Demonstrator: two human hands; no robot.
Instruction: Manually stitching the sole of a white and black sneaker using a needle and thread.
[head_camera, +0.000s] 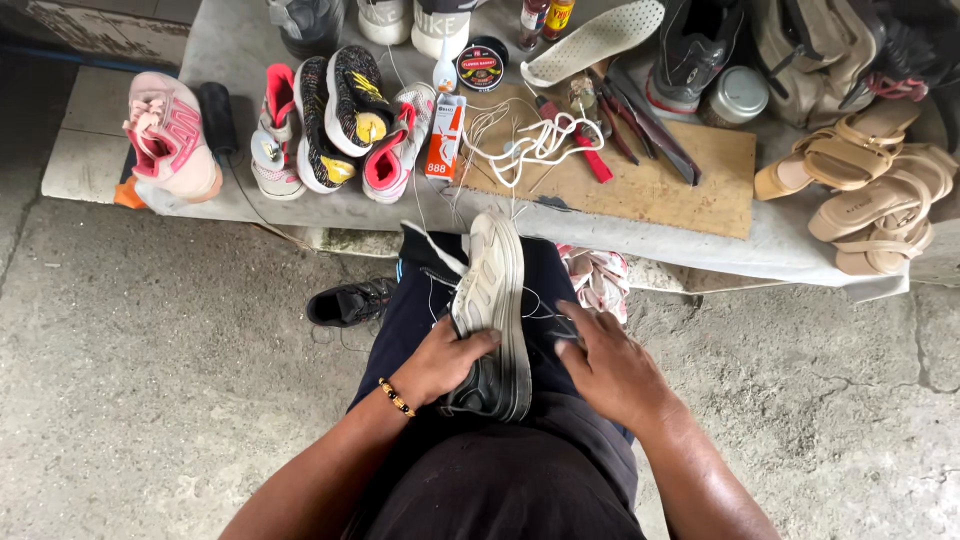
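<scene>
left hand (440, 362) grips sneaker (491, 310) | orange-white box (445, 137) on bench (230, 45)

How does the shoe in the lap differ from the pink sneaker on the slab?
The black shoe with the white sole lies sole-up on the lap, gripped by the left hand; the pink sneaker rests untouched at the slab's left edge. One is dark-uppered, the other all pink. Both are single sneakers.

Black shoe (487, 320) with off-white sole, pink sneaker (170, 135), tan sandals (870, 190), black-and-yellow sneaker (345, 110).
</scene>
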